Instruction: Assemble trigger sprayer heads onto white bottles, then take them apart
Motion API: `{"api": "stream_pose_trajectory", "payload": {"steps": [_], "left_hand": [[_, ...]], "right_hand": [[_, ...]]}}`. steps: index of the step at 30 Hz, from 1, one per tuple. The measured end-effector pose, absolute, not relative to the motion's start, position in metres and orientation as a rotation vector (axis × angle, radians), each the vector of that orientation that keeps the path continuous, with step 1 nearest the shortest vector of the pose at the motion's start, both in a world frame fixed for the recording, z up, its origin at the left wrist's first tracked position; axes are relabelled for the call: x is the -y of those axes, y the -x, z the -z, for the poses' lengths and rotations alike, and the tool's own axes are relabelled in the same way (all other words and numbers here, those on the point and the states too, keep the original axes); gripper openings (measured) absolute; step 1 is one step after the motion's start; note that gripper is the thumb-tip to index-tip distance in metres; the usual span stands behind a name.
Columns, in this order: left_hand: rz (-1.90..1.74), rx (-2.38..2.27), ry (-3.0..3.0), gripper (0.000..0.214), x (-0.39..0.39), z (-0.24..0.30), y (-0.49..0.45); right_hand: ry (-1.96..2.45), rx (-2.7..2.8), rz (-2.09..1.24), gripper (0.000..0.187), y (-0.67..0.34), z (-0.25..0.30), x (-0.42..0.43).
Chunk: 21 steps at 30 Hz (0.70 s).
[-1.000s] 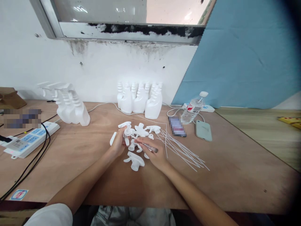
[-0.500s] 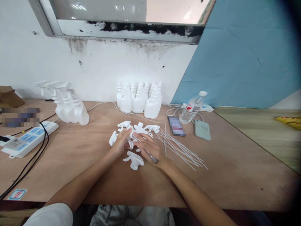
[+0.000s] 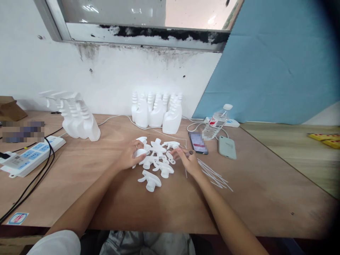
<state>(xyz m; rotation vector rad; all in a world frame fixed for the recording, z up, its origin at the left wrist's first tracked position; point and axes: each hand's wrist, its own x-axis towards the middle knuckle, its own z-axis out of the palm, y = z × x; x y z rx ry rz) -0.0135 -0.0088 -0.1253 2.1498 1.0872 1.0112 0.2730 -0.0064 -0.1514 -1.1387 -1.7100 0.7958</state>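
My left hand [image 3: 129,156] is closed around a white spray trigger head [image 3: 140,152] at the left side of a loose pile. Several more white trigger heads [image 3: 158,148] lie in that pile, and one trigger head [image 3: 151,181] rests alone nearer to me. My right hand [image 3: 189,162] is at the pile's right side, gripping a slim pen-like tool [image 3: 189,153] whose dark end sticks out past the fingers. Its fingertips are by small white rings [image 3: 170,158]; whether they touch any I cannot tell. Thin white tubes [image 3: 215,174] lie right of this hand, partly hidden by it.
White spray bottles [image 3: 172,118] stand against the wall, and bottles with trigger heads fitted [image 3: 79,122] stand at the left. Toward the right are a phone [image 3: 198,142], a water bottle [image 3: 214,124] and a pale green phone-like item [image 3: 227,147]. A power strip [image 3: 34,156] with black cables lies left.
My hands have come apart: the left moved slightly left with a trigger head, the right moved right with the pen-like tool. The heads and rings between them now show.
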Motion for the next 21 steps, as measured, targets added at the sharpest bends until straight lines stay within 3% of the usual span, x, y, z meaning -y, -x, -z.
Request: {"api": "stream_pose_trajectory", "payload": {"steps": [5,12,16,21], "left_hand": [[-0.718,-0.962,-2.606,0.021,0.005,0.126,0.020],[-0.665,-0.927,-2.727,0.028,0.002,0.132,0.024],[-1.003,-1.143,-2.693,0.020,-0.007,0.131,0.035],[-1.906,-1.871,-2.133,0.014,-0.029,0.128,0.083]], "right_hand": [[1.040,1.496,-0.994,0.059,-0.268,0.154,0.004],[0.972,1.296,-1.071,0.055,-0.265,0.150,0.003],[0.977,1.268,-1.071,0.056,-0.263,0.149,0.004],[0.967,1.265,-1.071,0.057,-0.261,0.146,0.007]]}}
